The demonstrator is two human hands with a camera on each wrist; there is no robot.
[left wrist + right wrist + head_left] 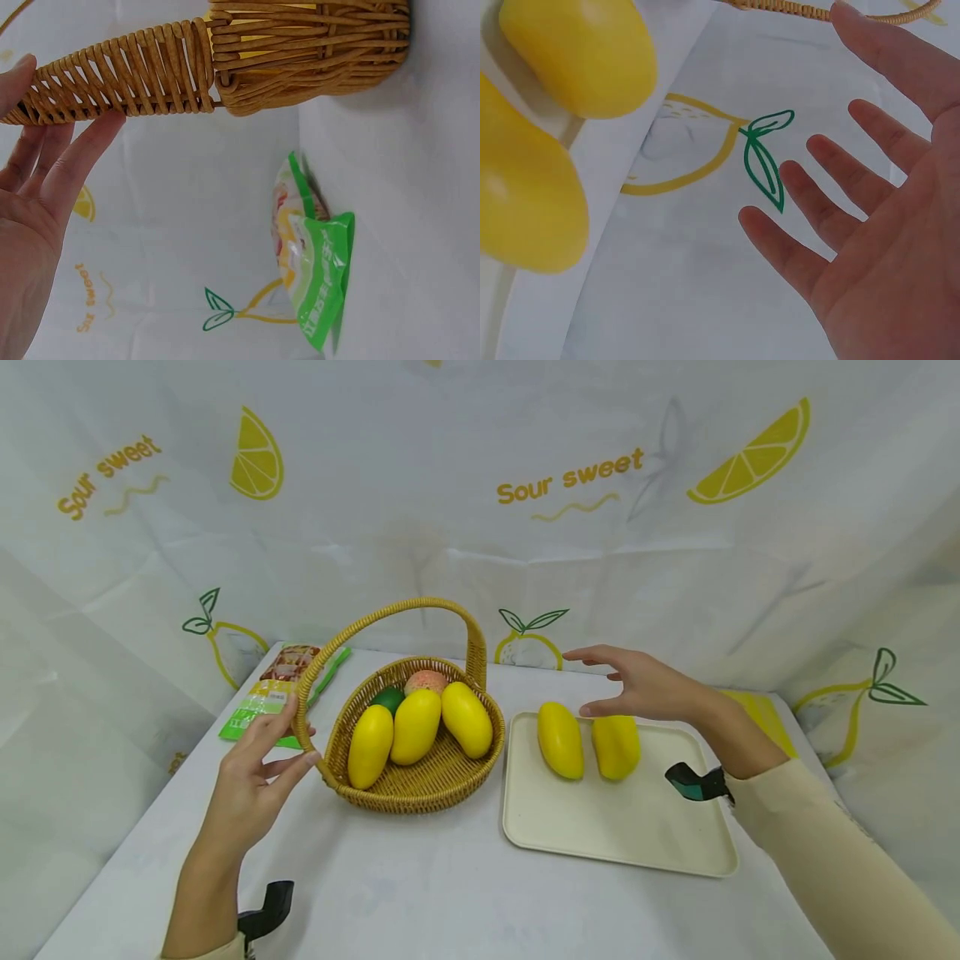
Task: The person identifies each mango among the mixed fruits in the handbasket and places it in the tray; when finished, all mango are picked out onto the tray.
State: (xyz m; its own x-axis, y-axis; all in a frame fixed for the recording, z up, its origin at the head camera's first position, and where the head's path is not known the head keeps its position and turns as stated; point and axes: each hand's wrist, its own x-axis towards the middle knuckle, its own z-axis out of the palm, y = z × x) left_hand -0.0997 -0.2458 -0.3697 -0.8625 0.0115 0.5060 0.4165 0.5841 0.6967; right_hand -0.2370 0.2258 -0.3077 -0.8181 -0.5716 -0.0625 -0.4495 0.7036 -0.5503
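My left hand (251, 781) grips the near side of the handle (302, 710) of a wicker basket (420, 802), thumb and fingers on opposite sides of it. In the basket lie three yellow mangoes, the middle one (417, 727) leaning close to a dark green fruit (388, 698), with a pinkish round fruit (426, 681) behind. My right hand (648, 685) is held with fingers spread and nothing in its grasp, above the back of a cream tray (600, 835). Two more mangoes rest on this tray, a left mango (560, 741) and a right mango (617, 750), just below the hand.
Behind the left hand a green and white food packet (315, 277) lies on the white tabletop (420, 893). Something yellow and flat (761, 718) sits beyond the right forearm. A white curtain (390, 485) with lemon prints hangs along the back edge.
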